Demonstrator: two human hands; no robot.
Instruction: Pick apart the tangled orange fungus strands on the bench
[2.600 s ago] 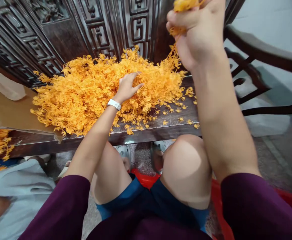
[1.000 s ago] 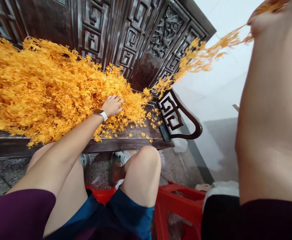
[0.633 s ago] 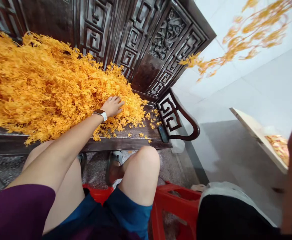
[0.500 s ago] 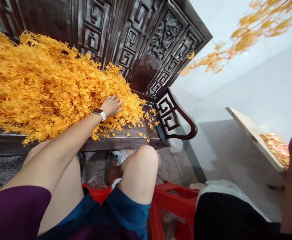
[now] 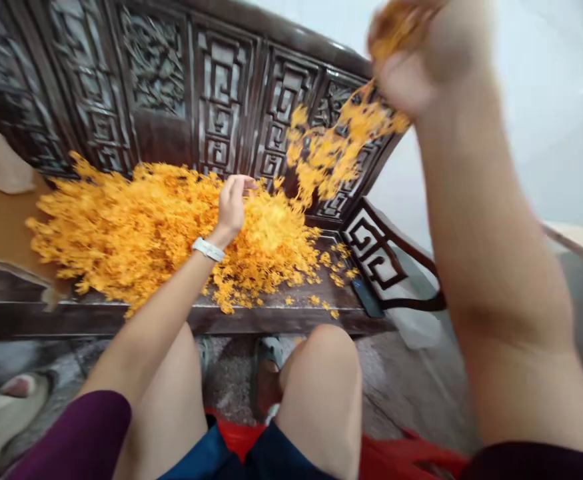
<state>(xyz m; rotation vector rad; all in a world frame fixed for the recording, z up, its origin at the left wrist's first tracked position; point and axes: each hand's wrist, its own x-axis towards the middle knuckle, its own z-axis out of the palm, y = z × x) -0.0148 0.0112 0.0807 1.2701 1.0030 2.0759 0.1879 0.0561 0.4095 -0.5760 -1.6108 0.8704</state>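
A big heap of yellow-orange artificial flowers (image 5: pixel 136 233) lies along the seat of a dark carved wooden bench (image 5: pixel 164 143). Over the right part of the heap is my left hand (image 5: pixel 232 205), turned on edge with its fingers loosely bent and apart, nothing visible in them. High on the right, my right hand (image 5: pixel 414 73), blurred by motion, is closed round a strand of the same flowers (image 5: pixel 341 150). The strand hangs down to the left, its lower end by the heap. The grip itself is partly smeared.
Loose blossoms (image 5: pixel 321 303) lie near the bench's right end, with a dark phone-like object (image 5: pixel 367 298) by the armrest (image 5: pixel 378 257). Brown cardboard (image 5: pixel 6 213) stands at the left. Below are a red stool (image 5: pixel 411 457) and another person's foot (image 5: pixel 16 393).
The view has swung left. My right hand has come into view, bringing the flower strand leftward and down over the heap. My left hand has lifted from lying flat and turned on edge.
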